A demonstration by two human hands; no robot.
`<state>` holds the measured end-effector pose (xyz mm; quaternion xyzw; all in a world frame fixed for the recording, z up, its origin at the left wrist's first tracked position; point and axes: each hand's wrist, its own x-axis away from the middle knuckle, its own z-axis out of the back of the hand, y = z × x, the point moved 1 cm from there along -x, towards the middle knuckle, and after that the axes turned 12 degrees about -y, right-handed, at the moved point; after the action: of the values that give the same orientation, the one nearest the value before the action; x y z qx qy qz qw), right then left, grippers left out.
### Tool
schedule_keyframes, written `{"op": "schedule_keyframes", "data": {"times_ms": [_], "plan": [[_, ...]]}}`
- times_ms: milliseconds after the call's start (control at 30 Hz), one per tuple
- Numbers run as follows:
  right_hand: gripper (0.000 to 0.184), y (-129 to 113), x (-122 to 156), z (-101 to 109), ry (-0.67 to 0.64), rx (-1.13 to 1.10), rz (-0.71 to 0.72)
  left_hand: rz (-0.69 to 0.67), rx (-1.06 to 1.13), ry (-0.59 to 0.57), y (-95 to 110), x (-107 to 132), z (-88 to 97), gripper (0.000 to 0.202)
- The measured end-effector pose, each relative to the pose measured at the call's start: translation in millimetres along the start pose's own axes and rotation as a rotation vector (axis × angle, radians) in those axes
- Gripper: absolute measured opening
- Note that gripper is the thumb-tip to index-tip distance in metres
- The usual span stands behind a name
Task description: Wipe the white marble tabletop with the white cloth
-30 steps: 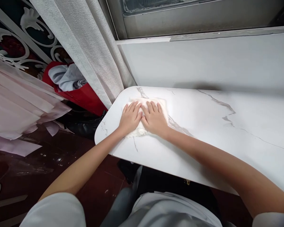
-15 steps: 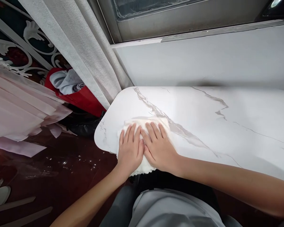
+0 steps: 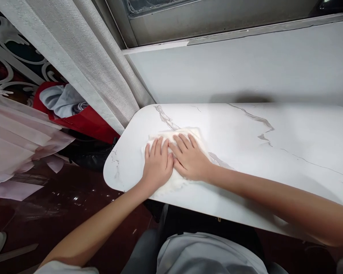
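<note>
A cream-white cloth (image 3: 175,184) lies spread on the white marble-patterned table (image 3: 297,167), near its rounded left end. My left hand (image 3: 157,163) rests flat on the cloth, its fingers stretched out and slightly apart. Beside it, my right hand (image 3: 190,158) presses flat on the same cloth with fingers spread. The thumbs of both hands nearly meet in the middle. Most of the cloth's centre is hidden under the palms.
A light wall panel (image 3: 231,68) runs behind the table under a metal window frame (image 3: 188,26). Left of it hangs a grey curtain (image 3: 85,57). Beyond are a red bag (image 3: 88,123) with grey cloth inside and pink drapery (image 3: 23,133) above a dark, shiny floor (image 3: 82,205).
Both hands and the cloth have moved away from my body, toward the wall. The cloth's near edge, which hung over the table's front edge, now lies on the tabletop.
</note>
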<state>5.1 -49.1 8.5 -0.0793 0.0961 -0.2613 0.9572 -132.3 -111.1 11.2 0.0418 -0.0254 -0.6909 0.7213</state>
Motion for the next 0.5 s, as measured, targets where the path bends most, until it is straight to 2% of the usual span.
{"op": "schedule_keyframes", "data": {"times_ms": [300, 500], "plan": [[0.054, 88.3, -73.4, 4.4, -0.006, 0.03, -0.165, -0.068, 0.025, -0.026, -12.3, -134.2, -0.1, 0.05], [0.054, 140.2, -97.2, 9.5, -0.017, -0.014, -0.271, -0.1, 0.081, -0.034, -2.1, -199.7, -2.0, 0.05]]}}
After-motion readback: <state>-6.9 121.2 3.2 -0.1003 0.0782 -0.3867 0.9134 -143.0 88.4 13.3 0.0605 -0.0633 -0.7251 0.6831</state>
